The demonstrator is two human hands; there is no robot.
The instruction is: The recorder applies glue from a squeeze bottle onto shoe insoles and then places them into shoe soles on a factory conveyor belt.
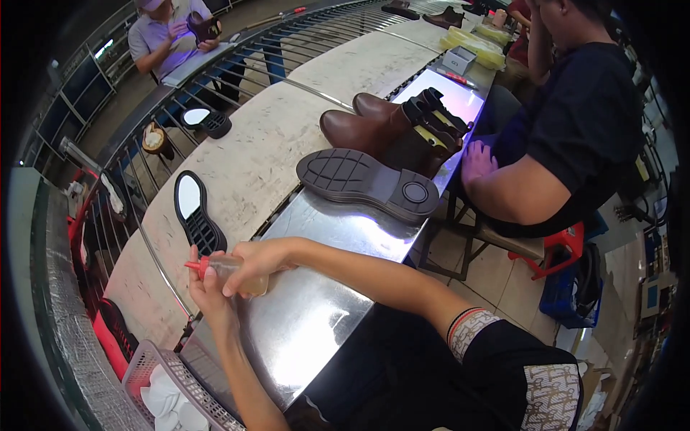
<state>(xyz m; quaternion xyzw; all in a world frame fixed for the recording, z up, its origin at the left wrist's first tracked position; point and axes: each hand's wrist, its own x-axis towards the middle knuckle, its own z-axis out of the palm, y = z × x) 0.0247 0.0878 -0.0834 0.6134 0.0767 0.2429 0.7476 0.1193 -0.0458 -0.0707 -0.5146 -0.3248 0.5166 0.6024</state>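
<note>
Over the near left end of the metal table my right hand (260,260) is wrapped round a small translucent squeeze bottle (257,286), tilted on its side. Its red cap (195,266) points left, and the fingers of my left hand (212,293) are closed about it. A black shoe sole (194,208) with a white upper face lies just beyond my hands on the pale conveyor belt. To the right, a large dark grey-brown sole (359,183) is turned tread side out, beside a pair of brown leather boots (366,129).
A pink basket (147,355) of white pieces stands at the lower left. Another sole (208,122) lies farther along the belt (280,108). A co-worker (568,129) sits close on the right; another person (172,43) handles a boot across the belt. A red stool (557,248) stands below.
</note>
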